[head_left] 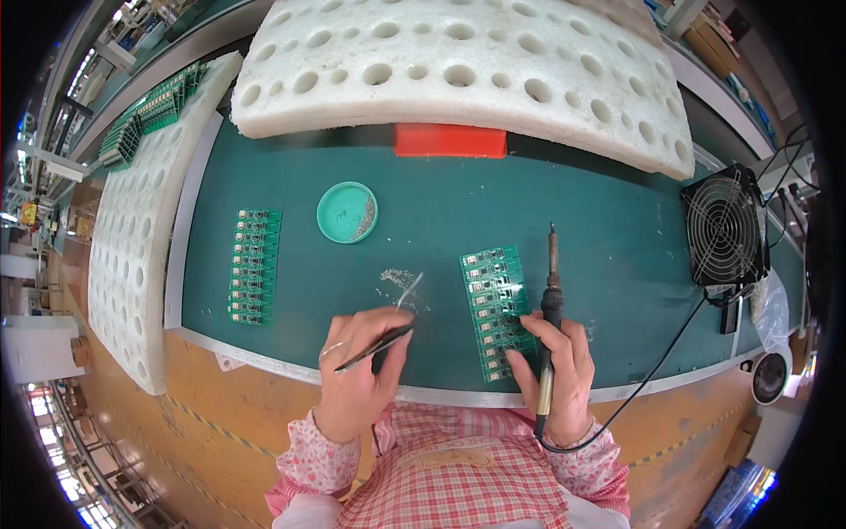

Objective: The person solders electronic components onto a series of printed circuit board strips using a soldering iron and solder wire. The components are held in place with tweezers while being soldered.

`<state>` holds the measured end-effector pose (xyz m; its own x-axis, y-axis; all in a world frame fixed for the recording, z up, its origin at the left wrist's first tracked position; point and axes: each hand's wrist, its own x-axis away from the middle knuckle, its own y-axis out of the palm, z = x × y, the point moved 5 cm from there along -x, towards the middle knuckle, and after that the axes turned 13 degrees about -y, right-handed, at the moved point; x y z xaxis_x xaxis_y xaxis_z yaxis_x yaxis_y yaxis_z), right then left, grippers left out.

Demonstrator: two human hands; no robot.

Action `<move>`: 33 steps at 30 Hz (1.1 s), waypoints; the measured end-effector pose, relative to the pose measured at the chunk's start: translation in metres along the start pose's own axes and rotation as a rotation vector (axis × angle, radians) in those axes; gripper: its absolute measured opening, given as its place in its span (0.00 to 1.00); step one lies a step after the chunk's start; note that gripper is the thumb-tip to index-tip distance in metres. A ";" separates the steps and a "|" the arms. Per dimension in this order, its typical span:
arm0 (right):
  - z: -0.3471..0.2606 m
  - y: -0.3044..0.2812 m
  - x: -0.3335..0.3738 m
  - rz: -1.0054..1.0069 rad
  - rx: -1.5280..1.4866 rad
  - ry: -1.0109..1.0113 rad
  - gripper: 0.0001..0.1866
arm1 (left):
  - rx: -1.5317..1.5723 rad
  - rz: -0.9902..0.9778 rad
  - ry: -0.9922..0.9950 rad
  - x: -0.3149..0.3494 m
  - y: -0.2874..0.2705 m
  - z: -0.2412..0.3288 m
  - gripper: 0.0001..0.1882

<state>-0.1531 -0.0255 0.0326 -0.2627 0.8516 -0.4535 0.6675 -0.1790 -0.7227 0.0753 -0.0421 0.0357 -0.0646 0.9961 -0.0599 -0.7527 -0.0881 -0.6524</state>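
Note:
My left hand (pixel 363 366) is closed on a pair of tweezers (pixel 381 342), their tips pointing up and right at a small scatter of tiny clear parts (pixel 398 280) on the mat. In my right hand (pixel 564 375) is a soldering iron (pixel 552 304), its tip pointing away from me and its cord looping below the wrist. The thumb and a finger of that hand also touch the right edge of a green circuit board panel (pixel 491 309), slightly tilted on the mat. A second green panel (pixel 254 264) lies upright further left, apart from both hands.
A round green dish (pixel 346 212) holds small grey bits. White foam blocks with holes (pixel 458 53) stand at the back, and another foam board (pixel 132 229) with stacked panels (pixel 159 110) is at left. A red bin (pixel 449 140) sits behind; a black fan (pixel 724 225) stands right.

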 end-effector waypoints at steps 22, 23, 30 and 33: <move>0.004 0.000 0.002 -0.016 -0.020 0.027 0.28 | -0.043 0.048 0.076 -0.014 0.011 -0.005 0.09; 0.004 0.000 0.002 -0.016 -0.020 0.028 0.28 | -0.043 0.046 0.078 -0.014 0.012 -0.005 0.09; 0.004 0.000 0.003 -0.012 -0.016 0.016 0.27 | -0.051 0.042 0.079 -0.013 0.013 -0.006 0.09; 0.003 0.000 0.002 -0.014 -0.013 0.007 0.27 | -0.050 0.042 0.081 -0.013 0.013 -0.005 0.09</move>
<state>-0.1563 -0.0249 0.0300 -0.2669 0.8575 -0.4398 0.6728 -0.1609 -0.7221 0.0697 -0.0561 0.0241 -0.0408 0.9883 -0.1470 -0.7169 -0.1314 -0.6847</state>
